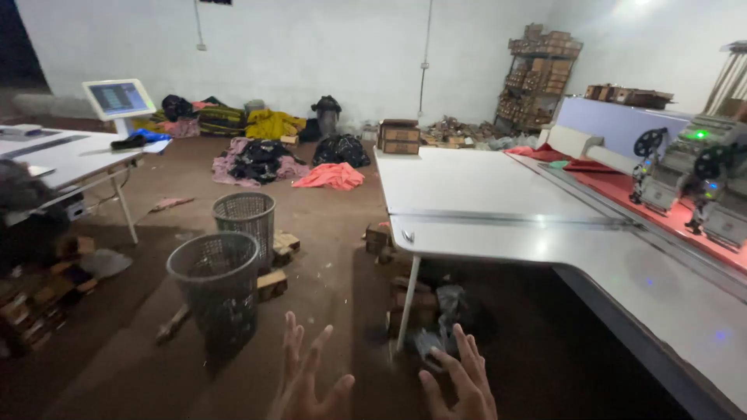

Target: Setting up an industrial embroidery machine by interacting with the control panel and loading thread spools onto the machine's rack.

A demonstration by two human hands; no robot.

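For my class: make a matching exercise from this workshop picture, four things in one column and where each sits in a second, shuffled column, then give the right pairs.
Things:
1. Mesh baskets
2. Touchscreen stand
3. Cardboard boxes
4. Fabric-cutting machine

Places:
A. On the far end of the big white table
B. On the red cloth at the right
C. On the brown floor, ahead of the open left hand
D. On the white table at the far left

Pairs: 1-C, 2-D, 3-A, 4-B
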